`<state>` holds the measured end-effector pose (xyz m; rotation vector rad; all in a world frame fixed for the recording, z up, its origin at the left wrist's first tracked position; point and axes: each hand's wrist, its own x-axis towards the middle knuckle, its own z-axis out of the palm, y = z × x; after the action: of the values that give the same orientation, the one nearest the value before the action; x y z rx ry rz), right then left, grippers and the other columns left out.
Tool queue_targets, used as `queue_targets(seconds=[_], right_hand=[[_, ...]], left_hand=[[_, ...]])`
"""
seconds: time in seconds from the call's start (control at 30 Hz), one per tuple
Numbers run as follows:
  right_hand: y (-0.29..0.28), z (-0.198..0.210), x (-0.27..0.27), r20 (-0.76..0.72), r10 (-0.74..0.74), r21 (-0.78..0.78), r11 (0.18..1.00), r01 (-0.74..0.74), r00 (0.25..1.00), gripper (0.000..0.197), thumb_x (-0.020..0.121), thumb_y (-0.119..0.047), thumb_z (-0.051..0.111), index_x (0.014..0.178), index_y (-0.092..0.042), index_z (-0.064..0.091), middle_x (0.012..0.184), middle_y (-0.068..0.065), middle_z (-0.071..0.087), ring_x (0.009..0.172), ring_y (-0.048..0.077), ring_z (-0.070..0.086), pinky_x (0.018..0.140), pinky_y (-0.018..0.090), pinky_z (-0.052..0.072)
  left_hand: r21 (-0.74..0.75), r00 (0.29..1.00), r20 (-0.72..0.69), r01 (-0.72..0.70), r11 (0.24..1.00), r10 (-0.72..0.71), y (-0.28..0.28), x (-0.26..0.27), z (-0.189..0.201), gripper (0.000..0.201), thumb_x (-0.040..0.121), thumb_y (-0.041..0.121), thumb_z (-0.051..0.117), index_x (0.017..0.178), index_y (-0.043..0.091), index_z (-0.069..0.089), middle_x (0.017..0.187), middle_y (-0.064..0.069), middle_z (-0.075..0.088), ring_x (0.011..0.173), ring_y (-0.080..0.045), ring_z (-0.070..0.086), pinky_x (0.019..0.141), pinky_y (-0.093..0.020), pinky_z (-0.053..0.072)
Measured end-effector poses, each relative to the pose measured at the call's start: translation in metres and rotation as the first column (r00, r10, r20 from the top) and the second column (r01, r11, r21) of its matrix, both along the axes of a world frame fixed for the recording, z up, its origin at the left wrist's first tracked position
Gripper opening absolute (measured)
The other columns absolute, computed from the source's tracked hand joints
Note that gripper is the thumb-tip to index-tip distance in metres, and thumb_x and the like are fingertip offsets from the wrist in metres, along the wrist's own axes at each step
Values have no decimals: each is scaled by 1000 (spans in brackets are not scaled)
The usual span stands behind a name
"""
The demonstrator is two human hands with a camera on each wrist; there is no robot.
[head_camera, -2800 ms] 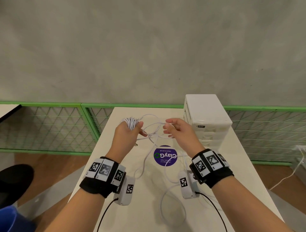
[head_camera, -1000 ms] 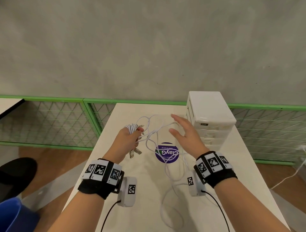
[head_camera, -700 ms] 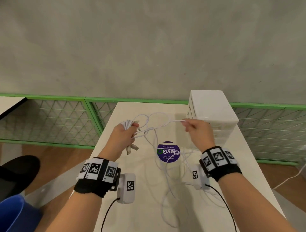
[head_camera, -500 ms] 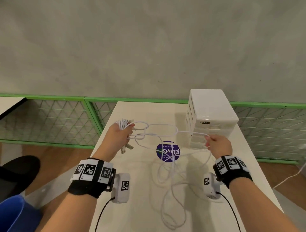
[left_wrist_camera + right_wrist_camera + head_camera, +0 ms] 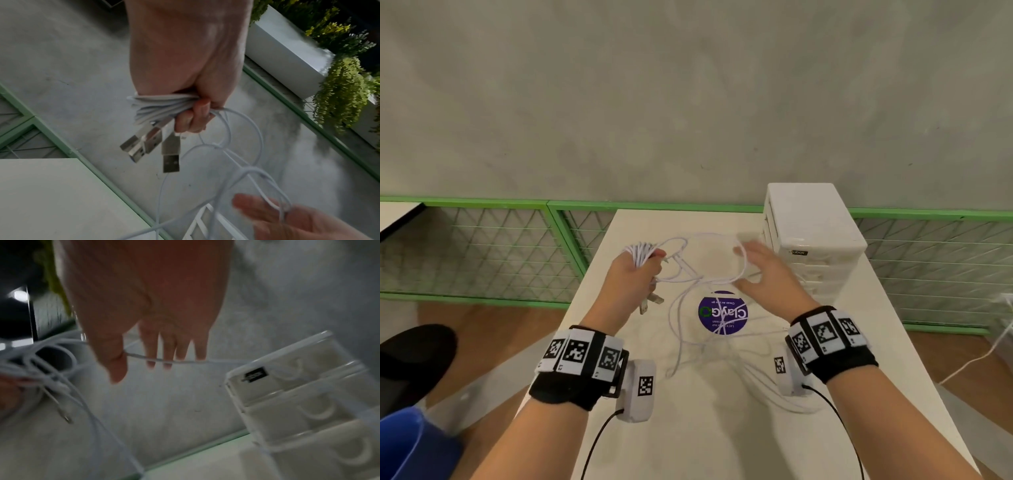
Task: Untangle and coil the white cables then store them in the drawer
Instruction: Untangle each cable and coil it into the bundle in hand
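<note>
My left hand [image 5: 635, 274] grips a bundle of coiled white cables [image 5: 641, 253] above the table, fist closed round it. In the left wrist view, three metal USB plugs [image 5: 153, 145] hang below the fist [image 5: 191, 116]. Loose white cable [image 5: 709, 270] loops from the bundle to my right hand [image 5: 763, 274], which is spread with straight fingers; a strand runs across its fingers [image 5: 164, 361]. More tangled cable [image 5: 722, 346] trails down onto the table. The white drawer unit [image 5: 811, 236] stands just right of my right hand, its drawers [image 5: 298, 402] closed.
A round purple sticker [image 5: 722, 312] lies on the white table [image 5: 688, 438] under the cables. A green mesh fence [image 5: 482, 246] runs behind the table. A blue bin [image 5: 410, 445] and a dark seat [image 5: 414, 356] are at the lower left.
My right hand had pulled a strand out to the right in a pinch; it has since come back toward the left hand and spread its fingers. The left hand keeps its grip on the bundle.
</note>
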<state>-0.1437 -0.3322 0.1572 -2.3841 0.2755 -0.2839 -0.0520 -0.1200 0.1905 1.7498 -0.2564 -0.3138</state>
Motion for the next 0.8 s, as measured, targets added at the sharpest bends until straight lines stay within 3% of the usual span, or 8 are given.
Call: queue_targets(seconds=[0.07, 0.1, 0.17, 0.33, 0.47, 0.53, 0.67, 0.8], right_hand=[[13, 8, 0, -95, 151, 291, 950, -117, 984, 45, 86, -20, 65, 130, -19, 54, 104, 1, 67, 100, 13, 60, 99, 30, 43], [18, 9, -2, -79, 194, 393, 907, -148, 978, 42, 86, -19, 65, 127, -20, 56, 81, 0, 63, 79, 11, 59, 86, 25, 47], [25, 10, -3, 3, 228, 446, 871, -205, 974, 33, 87, -20, 65, 118, -28, 61, 64, -5, 48, 63, 7, 47, 70, 17, 42], [41, 23, -6, 132, 262, 500, 815, -292, 956, 27, 92, -15, 55, 112, -33, 62, 87, -26, 65, 79, -10, 59, 76, 7, 42], [41, 22, -7, 165, 254, 438, 847, -302, 953, 29, 94, -19, 52, 106, -44, 62, 90, 9, 62, 93, 16, 60, 90, 22, 44], [41, 20, -9, 177, 278, 462, 823, -329, 944, 32, 94, -16, 52, 107, -42, 62, 92, 11, 63, 96, 19, 61, 94, 23, 44], [34, 12, -5, 164, 208, 421, 869, -259, 964, 32, 91, -3, 54, 114, -21, 66, 78, -4, 59, 76, 6, 58, 74, 15, 44], [3, 10, -10, 120, 86, 366, 922, -124, 989, 26, 91, -17, 58, 114, -24, 66, 71, -9, 47, 62, 0, 44, 67, 13, 36]], left_hand=[[-15, 1000, 3, -16, 1000, 16, 0, -1, 1, 18, 93, 5, 48, 82, 13, 59, 66, -6, 45, 42, -9, 35, 39, -17, 33], [-6, 1000, 3, -10, 1000, 10, 0, -1, 1, 16, 94, 9, 50, 80, 12, 58, 63, -5, 45, 43, -10, 35, 41, -19, 35], [46, 999, 8, 41, 998, -42, 0, -4, 1, 18, 93, 21, 57, 80, 9, 58, 53, -2, 42, 39, -9, 37, 46, -25, 43], [111, 987, -65, 154, 982, -147, -11, -23, 0, 18, 90, 24, 63, 80, 9, 60, 42, 3, 56, 32, -7, 37, 36, -18, 42], [40, 979, -126, 169, 985, -163, -19, -30, 3, 11, 89, 12, 62, 79, 10, 58, 44, 0, 51, 38, -14, 34, 36, -19, 44], [19, 972, -136, 194, 981, -190, -18, -31, 5, 11, 87, 9, 65, 79, 9, 57, 47, -3, 50, 38, -15, 42, 35, -17, 42], [38, 965, -170, 210, 977, -200, -21, -26, 0, 24, 85, 7, 67, 105, -1, 57, 66, -8, 58, 39, -10, 52, 35, -21, 46], [131, 985, -136, 124, 984, -106, -14, -13, -8, 16, 91, 5, 56, 107, 2, 53, 59, -6, 41, 30, -4, 37, 35, -23, 46]])
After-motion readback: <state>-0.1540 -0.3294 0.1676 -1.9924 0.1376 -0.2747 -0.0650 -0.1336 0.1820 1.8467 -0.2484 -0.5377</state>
